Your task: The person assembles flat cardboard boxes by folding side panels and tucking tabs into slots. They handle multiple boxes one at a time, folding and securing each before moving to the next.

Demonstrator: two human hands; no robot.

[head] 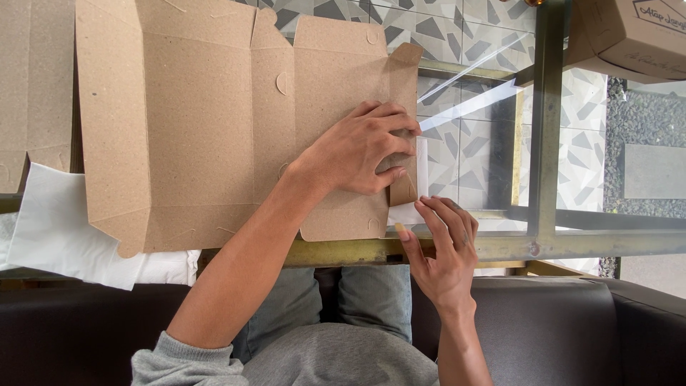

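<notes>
Since the box blank is the thing everything else sits around, I'll place the rest off it.

Box blank (pixel 214 129): flat, unfolded brown cardboard lying on the glass table (pixel 486 150), its near edge just past the table's brass frame.

End flap (pixel 404 121): narrow flap at the blank's right edge, partly lifted, so it looks mid-fold to me.

Left hand (pixel 361 150): palm down on the blank's right panel, fingers curled over the end flap, pressing more than gripping. Nothing is held inside it.

Right hand (pixel 443 246): just off the blank's near right corner, fingers extended, tips touching a white sheet (pixel 414 207) that pokes out from under the flap. It's open, not closed around anything.

Risk, crease: if the left hand pushes off the score line, I'd guess the flap bends crooked or the thin card tears at the notch.

Risk, slide: glass is slick, so the blank could skate away from the frame edge under a sideways push.

Risk, sheet: the white sheet could get trapped or crumpled inside the fold.

White paper stack (pixel 64 221): off the blank's near left corner, hanging over the table edge, easy to knock down.

Second box (pixel 629 36): well right of the blank, at the far corner, already folded.
</notes>
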